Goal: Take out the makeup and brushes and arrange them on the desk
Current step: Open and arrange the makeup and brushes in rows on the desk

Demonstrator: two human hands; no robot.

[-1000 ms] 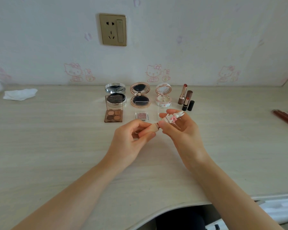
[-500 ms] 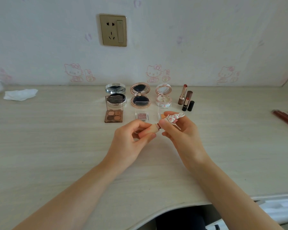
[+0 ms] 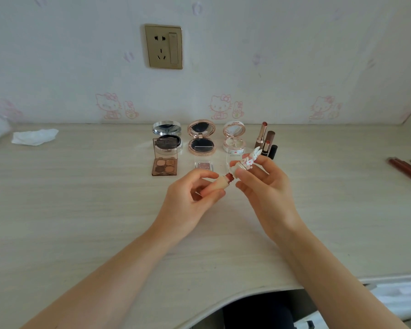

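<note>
Now the left hand [image 3: 190,198] pinches the lipstick tube [image 3: 220,184] and the right hand [image 3: 263,186] pinches its bunny cap [image 3: 248,160], so a hard tug could drop either.

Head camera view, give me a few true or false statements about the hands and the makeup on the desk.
1. The left hand holds the cream lipstick tube. True.
2. The right hand holds a rabbit-topped cap. True.
3. All three round compacts are closed. False: they stand open.
4. The brown four-pan eyeshadow palette lies right of the lipsticks. False: it lies to their left.
5. A crumpled tissue lies on the desk at far left. True.
</note>
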